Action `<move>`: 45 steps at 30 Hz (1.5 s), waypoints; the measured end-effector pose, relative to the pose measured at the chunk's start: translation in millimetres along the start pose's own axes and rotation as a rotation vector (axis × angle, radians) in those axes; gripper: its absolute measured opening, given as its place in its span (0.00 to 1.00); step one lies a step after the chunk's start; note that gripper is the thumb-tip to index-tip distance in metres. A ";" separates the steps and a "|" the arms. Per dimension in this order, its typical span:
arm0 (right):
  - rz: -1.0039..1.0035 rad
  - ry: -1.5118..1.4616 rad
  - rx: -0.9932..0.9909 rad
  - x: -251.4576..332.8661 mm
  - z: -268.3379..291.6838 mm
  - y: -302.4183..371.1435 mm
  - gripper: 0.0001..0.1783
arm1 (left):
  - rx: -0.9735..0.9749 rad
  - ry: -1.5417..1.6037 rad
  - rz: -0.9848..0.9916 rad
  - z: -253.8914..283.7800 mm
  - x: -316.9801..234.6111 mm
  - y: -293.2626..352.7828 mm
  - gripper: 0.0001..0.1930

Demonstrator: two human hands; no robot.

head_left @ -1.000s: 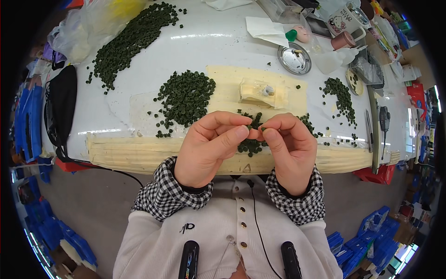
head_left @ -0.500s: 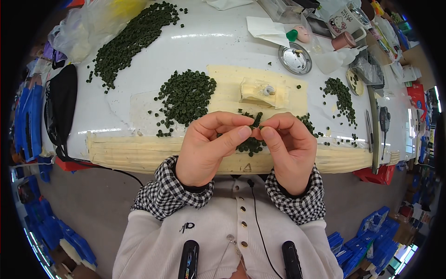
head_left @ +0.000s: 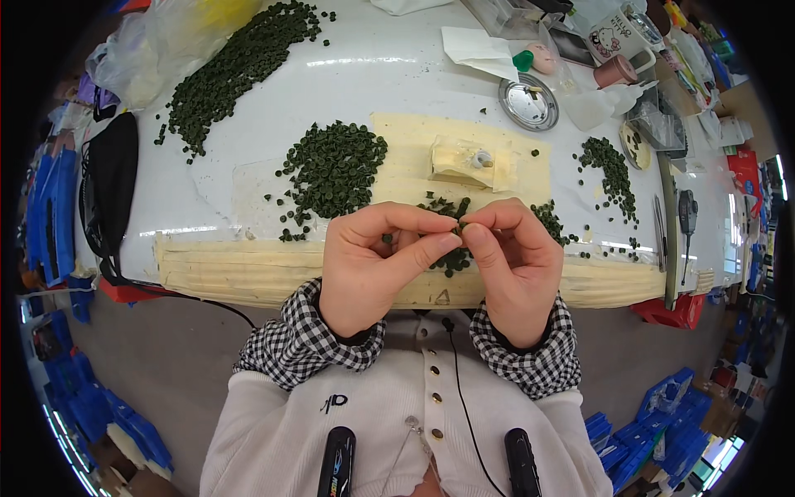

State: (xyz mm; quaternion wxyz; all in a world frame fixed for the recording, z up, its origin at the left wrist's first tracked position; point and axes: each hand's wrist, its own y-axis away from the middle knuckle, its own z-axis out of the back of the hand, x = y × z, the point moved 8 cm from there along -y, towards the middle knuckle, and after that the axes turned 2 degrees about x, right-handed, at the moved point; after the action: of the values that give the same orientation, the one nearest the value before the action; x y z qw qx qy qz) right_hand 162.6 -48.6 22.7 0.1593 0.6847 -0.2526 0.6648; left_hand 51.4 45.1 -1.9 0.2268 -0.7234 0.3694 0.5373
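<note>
My left hand and my right hand meet fingertip to fingertip over the table's near edge. Each pinches with thumb and forefinger at a tiny dark green piece, mostly covered by the fingertips. Below and behind the fingers lies a small heap of dark green cup-shaped pieces, partly hidden by my hands. A larger heap of the same pieces spreads just left of them. Beyond my fingers stands a block wrapped in cream tape, with a small whitish round part on top.
More green pieces form a long pile at the far left and a scatter at the right. A round metal lid, a mug and tweezers stand or lie rightward. A black face mask lies left.
My fingertips have drawn closer together, the left thumb shifting right toward the right thumb. The piece between them is now more covered.
</note>
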 end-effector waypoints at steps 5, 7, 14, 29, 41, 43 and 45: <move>-0.039 -0.029 -0.002 -1.3 0.7 4.0 0.07 | -0.040 -0.025 -0.028 1.3 -2.1 0.2 0.08; -0.026 -0.008 0.005 1.1 0.5 4.6 0.08 | -0.039 -0.034 -0.039 2.0 -2.5 0.8 0.08; -0.019 0.052 0.027 5.5 0.6 6.0 0.09 | -0.022 -0.221 -0.202 -1.5 -19.8 2.3 0.08; 0.109 0.177 0.120 19.8 -2.5 6.5 0.13 | -0.026 -0.118 -0.145 4.8 -8.6 -3.4 0.09; 0.224 0.373 0.161 28.2 -4.4 6.0 0.15 | 0.035 -0.218 -0.242 -0.2 -20.8 -2.1 0.09; 0.228 0.402 0.176 30.2 -5.0 5.5 0.15 | 0.039 -0.214 -0.257 -1.0 -20.5 -2.9 0.08; 0.243 0.441 0.193 33.4 -6.1 5.6 0.15 | 0.042 -0.211 -0.266 -1.4 -20.1 -2.6 0.08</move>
State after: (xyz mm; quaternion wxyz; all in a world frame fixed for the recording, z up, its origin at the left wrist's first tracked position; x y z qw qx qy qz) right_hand 154.0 -54.3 55.5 0.0638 0.4999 -0.2275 0.8332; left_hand 51.3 51.5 17.5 0.3486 -0.7007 0.2557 0.5675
